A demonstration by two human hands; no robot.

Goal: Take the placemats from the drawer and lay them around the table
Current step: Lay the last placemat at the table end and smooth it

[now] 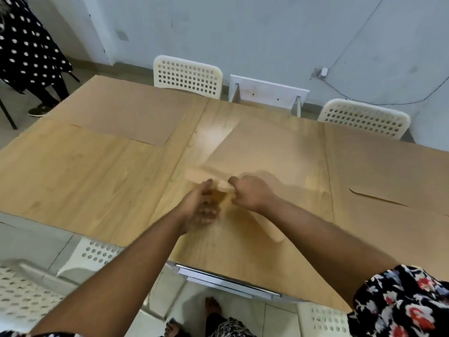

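A tan placemat (267, 147) lies across the middle of the wooden table (85, 171), its near edge lifted and blurred. My right hand (250, 193) is a fist gripping that near edge. My left hand (201, 207) is just to its left, fingers curled round the same edge, also blurred. Another placemat (121, 110) lies flat at the far left. A third placemat (388, 166) lies at the right, overlapped by a further one (401, 239) nearer me. The drawer (226, 280) shows under the table's near edge, slightly pulled out.
White perforated chairs stand at the far side (187, 74), the far right (364, 117), and near me at the left (21, 293) and right (325, 319). A person in a dotted dress (26, 49) stands at the far left. A white shelf (267, 90) leans on the wall.
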